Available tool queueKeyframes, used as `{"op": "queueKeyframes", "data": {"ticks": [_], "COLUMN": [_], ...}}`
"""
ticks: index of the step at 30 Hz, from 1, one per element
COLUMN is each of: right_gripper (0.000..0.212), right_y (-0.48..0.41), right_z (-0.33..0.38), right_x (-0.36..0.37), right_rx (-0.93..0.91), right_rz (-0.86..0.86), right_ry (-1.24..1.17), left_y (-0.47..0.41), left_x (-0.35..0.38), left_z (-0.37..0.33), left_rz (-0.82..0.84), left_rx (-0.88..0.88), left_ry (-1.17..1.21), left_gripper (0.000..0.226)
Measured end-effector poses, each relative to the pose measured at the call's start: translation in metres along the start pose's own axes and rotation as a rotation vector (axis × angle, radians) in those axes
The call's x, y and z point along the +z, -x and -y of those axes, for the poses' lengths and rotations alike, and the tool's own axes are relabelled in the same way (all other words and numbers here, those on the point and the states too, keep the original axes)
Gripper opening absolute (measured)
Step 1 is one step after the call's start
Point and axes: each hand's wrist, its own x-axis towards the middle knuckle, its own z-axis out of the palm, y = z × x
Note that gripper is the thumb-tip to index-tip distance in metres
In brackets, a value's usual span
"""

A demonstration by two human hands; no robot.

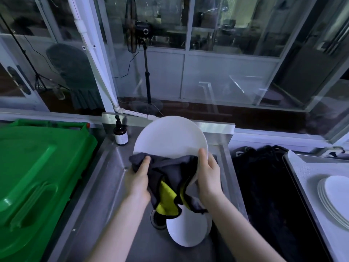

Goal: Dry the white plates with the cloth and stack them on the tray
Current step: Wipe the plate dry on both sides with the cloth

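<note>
The person is holding a white plate (pixel 170 137) up over the steel sink (pixel 105 186), and it is tilting with its face toward the camera. The left hand (pixel 138 178) is gripping the grey-and-yellow cloth (pixel 170 173) against the plate's lower left edge. Its thumb is lying on top of the fabric and its fingers are hiding behind. The right hand (pixel 209 174) is clasping the plate's right rim, thumb pressing on the face, the other fingers curling round the back out of sight. The cloth is draping across the plate's bottom edge and hanging between the wrists. Down in the basin, a pile of plates (pixel 188 229) is lying beside the drain. Over on the right, a stack of plates (pixel 334 197) is sitting on the tray (pixel 294 167). A green bin (pixel 37 167) is standing left of the sink, and a brown pump bottle (pixel 120 133) is standing at its back corner.
</note>
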Motion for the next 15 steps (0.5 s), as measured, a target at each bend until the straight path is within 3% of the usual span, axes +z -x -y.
{"op": "queueKeyframes", "data": {"ticks": [2,6,9,12,15], "right_gripper": [0.019,0.070,0.066,0.029,0.030], "right_y": [-0.006,-0.013,-0.016,-0.016,-0.015], "right_z": [0.008,0.032,0.051,0.058,0.063], "right_x": [-0.027,-0.061,-0.062,-0.054,-0.049], "right_rx": [-0.221,-1.022,-1.422,-1.731,-1.844], "right_rz": [0.164,0.378,0.579,0.603,0.653], "right_ry": [0.170,0.878,1.312,1.338,1.299], "left_y": [-0.008,-0.014,-0.014,-0.010,-0.009], "left_x": [-0.010,-0.022,-0.021,-0.017,-0.017], "left_z": [-0.015,-0.045,-0.061,-0.073,-0.084], "left_rz": [0.036,0.127,0.245,0.375,0.411], "left_rx": [0.034,0.071,0.041,0.001,-0.025], "left_ry": [-0.061,-0.125,-0.195,-0.291,-0.364], "left_gripper": [0.011,0.008,0.007,0.008,0.010]}}
